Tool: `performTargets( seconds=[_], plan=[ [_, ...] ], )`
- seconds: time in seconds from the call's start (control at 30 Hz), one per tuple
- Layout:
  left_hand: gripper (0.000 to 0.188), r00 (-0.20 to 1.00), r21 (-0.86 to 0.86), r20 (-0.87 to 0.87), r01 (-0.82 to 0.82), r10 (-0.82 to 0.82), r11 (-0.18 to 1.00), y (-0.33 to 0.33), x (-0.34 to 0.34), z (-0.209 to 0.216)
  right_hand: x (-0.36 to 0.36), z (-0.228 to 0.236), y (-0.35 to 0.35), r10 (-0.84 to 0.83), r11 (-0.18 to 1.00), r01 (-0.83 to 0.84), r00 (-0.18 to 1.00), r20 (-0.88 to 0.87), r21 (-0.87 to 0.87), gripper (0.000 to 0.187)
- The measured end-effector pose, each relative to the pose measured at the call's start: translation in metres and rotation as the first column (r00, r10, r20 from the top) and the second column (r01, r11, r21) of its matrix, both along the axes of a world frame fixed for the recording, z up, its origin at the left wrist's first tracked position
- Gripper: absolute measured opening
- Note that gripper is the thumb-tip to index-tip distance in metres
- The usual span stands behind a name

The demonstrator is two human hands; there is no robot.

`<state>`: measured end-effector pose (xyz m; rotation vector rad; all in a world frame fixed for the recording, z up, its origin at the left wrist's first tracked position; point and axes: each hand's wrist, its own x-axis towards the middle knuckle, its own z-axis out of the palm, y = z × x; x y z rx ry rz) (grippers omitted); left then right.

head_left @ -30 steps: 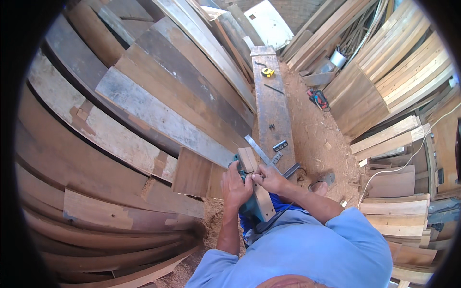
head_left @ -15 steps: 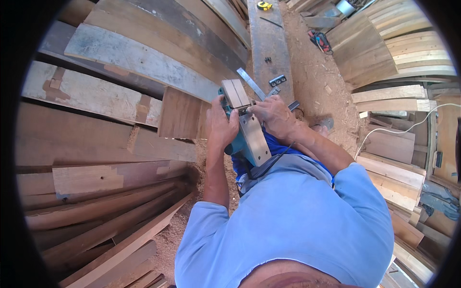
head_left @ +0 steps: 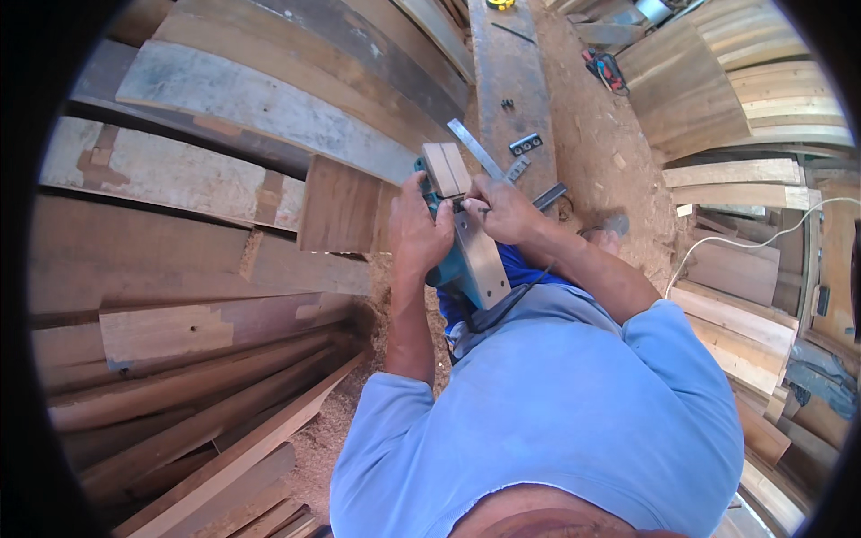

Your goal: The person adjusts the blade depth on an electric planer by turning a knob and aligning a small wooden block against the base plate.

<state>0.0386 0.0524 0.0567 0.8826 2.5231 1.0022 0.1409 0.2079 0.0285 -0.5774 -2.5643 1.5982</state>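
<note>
An electric hand planer [head_left: 484, 269] with a teal body lies upside down near my lap, its pale metal sole facing up. My left hand [head_left: 421, 231] is wrapped round its front end, with the thumb pressed by the gap between the sole plates. Over that gap, my right hand [head_left: 509, 213] is closed in a pinch on a thin dark tool [head_left: 484, 211]. The tool's tip is hidden by the fingers. Just beyond the hands lie a metal ruler [head_left: 475, 149], a black block with round holes [head_left: 526, 144] and a small grey metal piece [head_left: 517, 169].
A long plank bench [head_left: 511, 76] runs ahead, carrying small black parts [head_left: 508, 104], a thin dark rod [head_left: 512, 33] and a yellow tape measure [head_left: 500, 4]. Boards [head_left: 260, 108] crowd the left; stacked timber [head_left: 731, 327] fills the right. A red-and-black corded item [head_left: 606, 72] lies on the sawdust-covered floor.
The view has shifted slightly. My right hand has drawn back a little from the gap, and the thin dark tool shows more clearly. My left hand keeps its hold on the planer.
</note>
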Motion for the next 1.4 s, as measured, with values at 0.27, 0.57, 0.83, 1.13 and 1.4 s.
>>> performTargets(
  seconds=[0.27,0.57,0.83,1.13,1.4],
  plan=[
    [0.059,1.000,0.025,-0.017,-0.006,0.007,1.000,-0.001,0.002,-0.003,0.013,0.017,0.012,0.097,0.974,-0.093,0.995,-0.010,0.207,0.017],
    [0.059,1.000,0.014,0.000,0.010,-0.010,1.000,-0.002,0.000,0.001,0.019,0.001,0.028,0.401,0.752,-0.189,0.892,-0.211,0.631,0.021],
    [0.059,0.998,0.045,-0.068,0.007,-0.004,0.999,-0.010,-0.002,-0.008,0.003,-0.005,0.017,0.353,0.839,-0.223,0.917,-0.185,0.496,0.027],
    [0.061,0.999,0.001,-0.032,0.002,-0.002,1.000,0.001,0.000,0.001,-0.002,0.004,0.018,0.052,0.967,-0.051,0.999,0.005,0.250,0.019],
    [0.065,0.998,-0.024,-0.055,0.017,-0.018,1.000,-0.004,0.004,0.001,0.002,-0.017,0.002,-0.077,0.997,0.074,0.991,0.111,0.029,0.021]
  ],
)
